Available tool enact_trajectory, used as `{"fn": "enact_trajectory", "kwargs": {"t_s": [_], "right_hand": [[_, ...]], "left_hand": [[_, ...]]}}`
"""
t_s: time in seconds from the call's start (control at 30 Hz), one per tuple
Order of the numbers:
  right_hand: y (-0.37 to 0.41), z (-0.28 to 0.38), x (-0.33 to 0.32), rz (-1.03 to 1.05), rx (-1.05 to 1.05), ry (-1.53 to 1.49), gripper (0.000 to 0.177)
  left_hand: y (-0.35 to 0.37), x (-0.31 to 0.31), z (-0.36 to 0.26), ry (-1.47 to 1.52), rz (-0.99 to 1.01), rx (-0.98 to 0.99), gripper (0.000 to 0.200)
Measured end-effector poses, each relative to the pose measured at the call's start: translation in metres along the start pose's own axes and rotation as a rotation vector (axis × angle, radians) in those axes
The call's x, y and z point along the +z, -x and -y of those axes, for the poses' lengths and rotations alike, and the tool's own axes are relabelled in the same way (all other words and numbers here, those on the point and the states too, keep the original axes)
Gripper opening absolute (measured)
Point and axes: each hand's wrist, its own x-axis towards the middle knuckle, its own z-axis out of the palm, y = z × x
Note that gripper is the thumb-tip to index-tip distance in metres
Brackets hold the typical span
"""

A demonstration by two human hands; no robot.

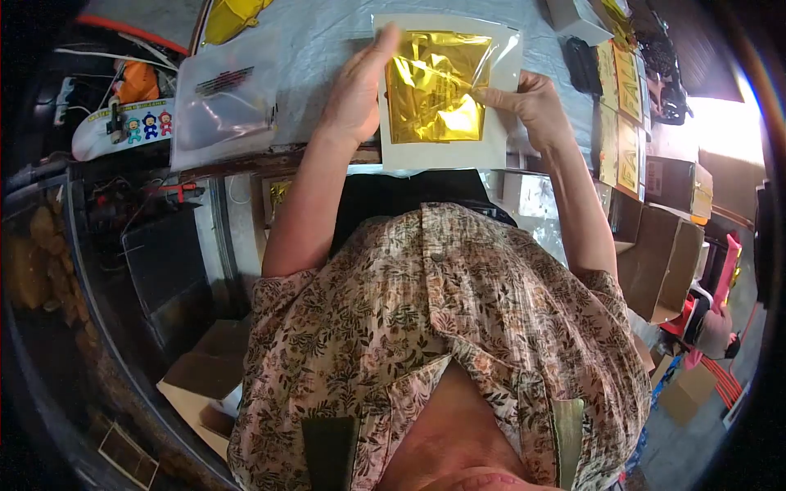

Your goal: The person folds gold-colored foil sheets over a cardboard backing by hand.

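A square of shiny gold foil (438, 119) lies against a white card (401, 155), which seems to be covered by clear plastic film. My left hand (356, 98) grips the card along its left edge, with its upper fingers somewhat blurred. On the opposite side my right hand (532, 110) pinches it, the thumb pressing over the foil's right edge and the other fingers hidden behind. The card is held up at the front edge of a table covered with a pale cloth (315, 49).
Left of my hands lies a clear plastic bag (221, 123), beside a white board with cartoon figures (131, 127). Gold foil (233, 18) sits at the back left. Yellow boxes (620, 139), a black object (581, 65) and cardboard boxes (661, 262) stand on the right.
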Motion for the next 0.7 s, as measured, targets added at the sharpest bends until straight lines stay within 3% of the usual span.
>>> {"fn": "enact_trajectory", "kwargs": {"t_s": [0.13, 0.3, 0.37, 0.4, 0.47, 0.5, 0.57, 0.6, 0.63, 0.7], "right_hand": [[-0.003, 0.000, 0.004, 0.001, -0.063, 0.082, 0.023], [-0.008, 0.000, 0.003, 0.001, -0.040, 0.095, 0.022], [-0.017, -0.010, -0.002, -0.033, -0.139, 0.010, 0.038], [-0.015, -0.007, 0.000, -0.033, -0.143, 0.010, 0.038], [-0.008, 0.002, 0.007, -0.097, -0.294, -0.155, 0.061], [-0.005, 0.004, 0.007, -0.094, -0.304, -0.154, 0.061], [-0.006, 0.005, 0.001, -0.128, -0.200, 0.107, 0.078], [-0.009, 0.004, 0.001, -0.100, -0.159, 0.104, 0.065], [-0.008, 0.005, 0.000, -0.103, -0.165, 0.106, 0.065], [-0.004, 0.010, -0.001, 0.126, 0.050, 0.043, 0.049]], "left_hand": [[0.001, 0.000, 0.003, -0.114, 0.009, 0.054, 0.040], [-0.001, -0.007, 0.003, -0.047, 0.005, 0.020, 0.036], [-0.002, -0.009, 0.000, 0.008, -0.101, 0.037, 0.036], [-0.007, -0.014, -0.001, 0.023, -0.062, 0.047, 0.038], [-0.008, -0.022, 0.002, 0.029, -0.083, 0.044, 0.038], [-0.008, -0.021, -0.001, 0.034, -0.103, 0.036, 0.039], [-0.005, -0.016, -0.004, 0.035, -0.146, 0.029, 0.039], [-0.005, -0.015, -0.004, 0.042, -0.196, 0.002, 0.039], [-0.006, -0.017, -0.003, 0.042, -0.191, 0.007, 0.039], [-0.008, -0.020, 0.001, 0.071, -0.159, 0.041, 0.040]]}}
